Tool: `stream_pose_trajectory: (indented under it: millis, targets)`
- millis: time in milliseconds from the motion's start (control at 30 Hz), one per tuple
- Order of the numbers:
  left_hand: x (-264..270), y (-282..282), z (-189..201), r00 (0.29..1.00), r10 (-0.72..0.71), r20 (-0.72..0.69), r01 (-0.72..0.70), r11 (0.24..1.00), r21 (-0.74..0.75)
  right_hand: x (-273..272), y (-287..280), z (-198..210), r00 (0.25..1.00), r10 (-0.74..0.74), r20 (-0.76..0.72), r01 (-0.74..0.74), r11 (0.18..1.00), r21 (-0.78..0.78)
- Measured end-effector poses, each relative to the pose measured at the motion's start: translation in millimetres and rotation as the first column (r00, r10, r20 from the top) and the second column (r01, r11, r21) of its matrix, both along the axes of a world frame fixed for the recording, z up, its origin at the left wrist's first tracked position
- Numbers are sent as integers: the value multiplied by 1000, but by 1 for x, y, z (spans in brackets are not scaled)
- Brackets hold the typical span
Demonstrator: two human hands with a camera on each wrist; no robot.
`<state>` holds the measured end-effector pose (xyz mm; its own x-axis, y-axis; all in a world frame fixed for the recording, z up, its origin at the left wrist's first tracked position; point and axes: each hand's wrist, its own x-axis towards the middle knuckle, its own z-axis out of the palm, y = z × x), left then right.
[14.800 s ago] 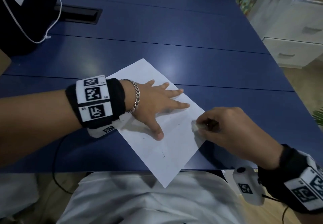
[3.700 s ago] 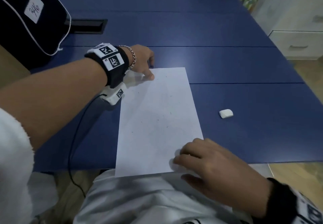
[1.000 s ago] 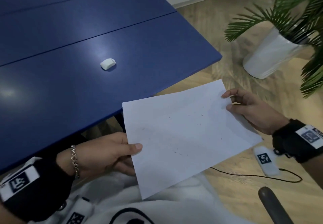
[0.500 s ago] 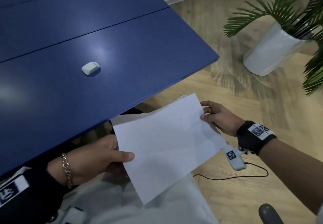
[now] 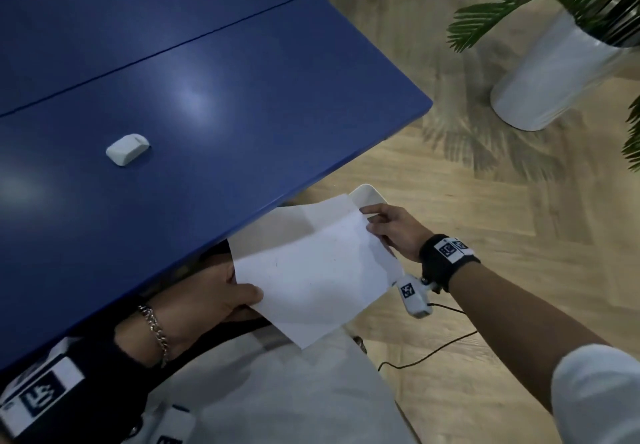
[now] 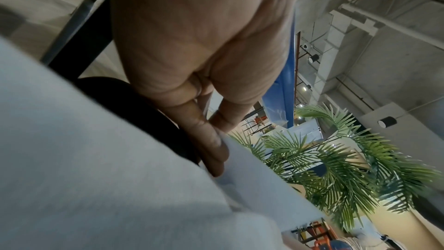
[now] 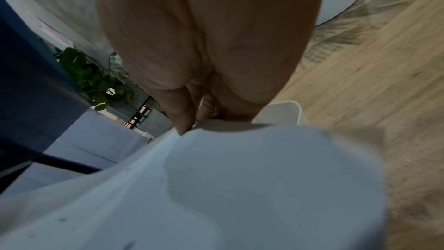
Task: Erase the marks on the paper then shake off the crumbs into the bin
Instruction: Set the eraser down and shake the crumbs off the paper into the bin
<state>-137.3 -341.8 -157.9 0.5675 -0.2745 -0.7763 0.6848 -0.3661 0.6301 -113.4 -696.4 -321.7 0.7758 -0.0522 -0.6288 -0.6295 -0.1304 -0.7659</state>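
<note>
The white paper (image 5: 318,273) hangs bowed in the air beside the table's near right corner, with small dark specks on it. My left hand (image 5: 239,296) pinches its near left edge, thumb on top. My right hand (image 5: 375,227) pinches the far right edge. Behind and under the paper's far end stands a white bin (image 5: 367,195), mostly hidden by the sheet; its rim (image 7: 286,110) shows in the right wrist view just past my fingers (image 7: 185,121). The white eraser (image 5: 126,149) lies alone on the blue table (image 5: 242,97). In the left wrist view my fingers (image 6: 211,140) grip the paper's edge (image 6: 252,168).
A potted palm in a white pot (image 5: 550,72) stands on the wooden floor (image 5: 519,235) to the far right. White drawers sit beyond the table's far end. A black cable (image 5: 433,346) trails from my right wrist over the floor.
Both hands carried the paper down and toward the table's corner, over the white bin. The sheet has bowed more, and my right hand moved lower and further away from me.
</note>
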Motion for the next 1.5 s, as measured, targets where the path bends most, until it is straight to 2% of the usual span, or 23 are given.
stream_pose_trajectory:
  millis: [300, 433, 567, 667, 767, 867, 933, 1000, 1067, 1133, 1200, 1300, 1367, 1433, 1467, 1500]
  targets:
    - [15, -39, -22, 996, 90, 13, -91, 991, 100, 23, 3, -39, 1000, -11, -25, 8, 994, -109]
    - [23, -51, -27, 987, 158, -30, -154, 984, 93, 26, 10, -54, 996, -79, -33, 77, 995, -67]
    - [32, -55, -34, 992, 130, 0, -128, 982, 136, 22, 10, -59, 993, -118, 23, 120, 990, -70]
    - [40, -60, -37, 993, 113, 32, -117, 977, 176, 11, 10, -51, 992, -90, 86, 98, 990, -98]
    - [44, -64, -40, 991, 122, 55, -131, 971, 200, -11, 20, -33, 990, 59, 130, -39, 988, -147]
    - [49, -65, -49, 989, 145, 19, -146, 976, 164, -33, 46, 6, 927, 315, 201, -274, 939, -206]
    - [50, -65, -51, 991, 135, 5, -134, 977, 164, -43, 72, 39, 852, 455, 261, -433, 891, -140]
    - [48, -67, -49, 997, 64, 51, -73, 978, 194, -46, 94, 66, 784, 519, 341, -548, 837, -13]
    - [47, -69, -47, 997, 29, 70, -44, 975, 220, -48, 107, 75, 740, 551, 385, -617, 784, 66]
    - [45, -72, -42, 996, 66, 65, -78, 976, 205, -53, 110, 65, 699, 598, 391, -661, 749, 35]
    - [45, -72, -45, 993, 74, 90, -92, 970, 226, -59, 102, 42, 648, 690, 321, -693, 710, -128]
    - [47, -73, -49, 991, 98, 96, -114, 976, 184, -61, 81, -3, 585, 804, 105, -723, 576, -381]
    - [46, -77, -48, 990, 112, 83, -122, 985, 126, -59, 67, -32, 542, 833, -116, -765, 431, -479]
    - [44, -82, -46, 989, 128, 75, -133, 988, 76, -56, 56, -55, 505, 798, -328, -792, 278, -543]
    - [43, -83, -43, 987, 140, 74, -145, 987, 63, -53, 53, -61, 523, 759, -387, -789, 259, -557]
    - [42, -85, -41, 986, 149, 74, -153, 986, 61, -48, 53, -61, 572, 716, -400, -769, 300, -564]
